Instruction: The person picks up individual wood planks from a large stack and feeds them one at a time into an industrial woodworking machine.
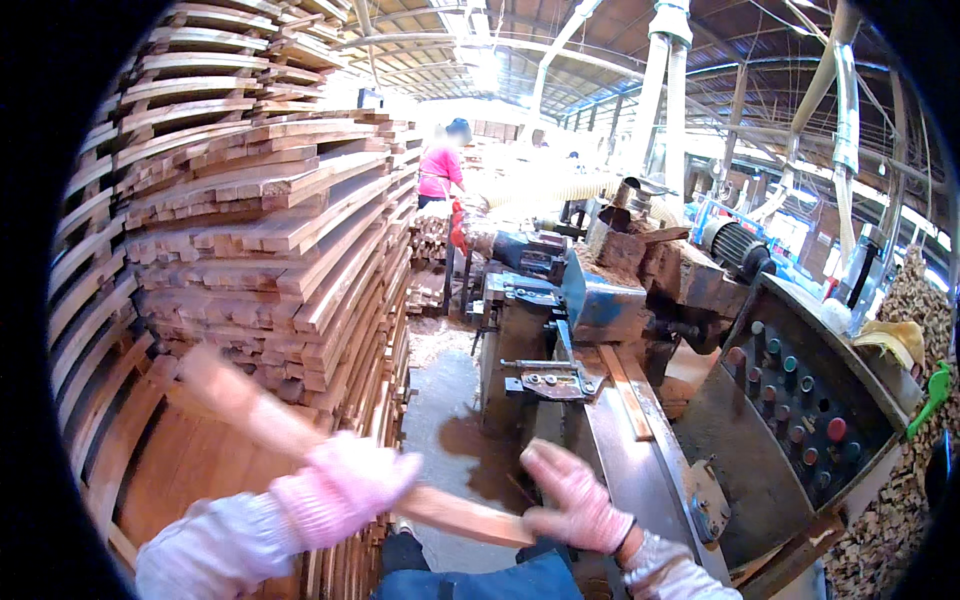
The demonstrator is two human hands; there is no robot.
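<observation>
The person holds one long wooden strip (300,440) with both hands, low in the view, in front of a woodworking machine (600,330). The left hand (340,488), in a pink glove, is wrapped closed around the middle of the strip, so this grip is firm and full. The right hand (575,500), also gloved in pink, meets the near end of the strip; its fingers look half bent around that end, and it seems to hold it, though the motion blur makes the exact grip hard to read. The strip runs slanted, from the upper left, near the big stack of boards (270,230), down to the right hand beside the metal table (630,460) of the machine. It is in the air and does not touch the table. On the table, a shorter wooden piece (628,392) lies along the feed line, near the machine head. As a judgement, the work seems to be in the middle: one piece is at the machine, the strip in hand is not yet laid down, and very many boards remain in the stack. Farther back, another person in a pink top (440,170) stands at the machine line.
</observation>
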